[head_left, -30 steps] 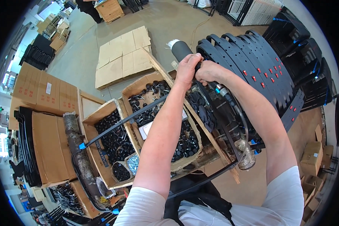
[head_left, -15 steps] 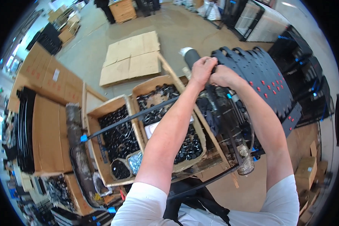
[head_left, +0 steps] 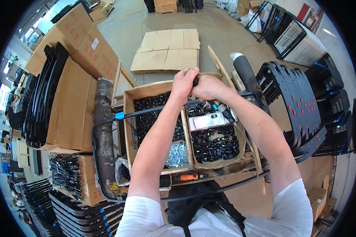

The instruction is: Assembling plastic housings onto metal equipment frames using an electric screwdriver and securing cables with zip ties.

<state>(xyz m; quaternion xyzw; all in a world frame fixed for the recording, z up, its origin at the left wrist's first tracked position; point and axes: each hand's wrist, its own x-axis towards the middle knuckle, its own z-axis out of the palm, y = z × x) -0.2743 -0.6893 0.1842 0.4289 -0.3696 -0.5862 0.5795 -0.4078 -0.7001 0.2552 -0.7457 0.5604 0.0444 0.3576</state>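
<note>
Occupying upper centre, a dark tool [head_left: 195, 81] sits gripped between closed left hand [head_left: 184, 83] and right hand [head_left: 209, 87]; a hose coupling [head_left: 224, 112] shows below, nearer the right; the black frame [head_left: 146, 111] runs lengthwise left-right beneath them.

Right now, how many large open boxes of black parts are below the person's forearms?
2, side by side: the left box, also holding silver pieces, and the right box, with a pale flat object. The forearms partly hide both.

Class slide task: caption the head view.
Left grip close beside right grip and its slim tool, above boxes of black parts.
</note>
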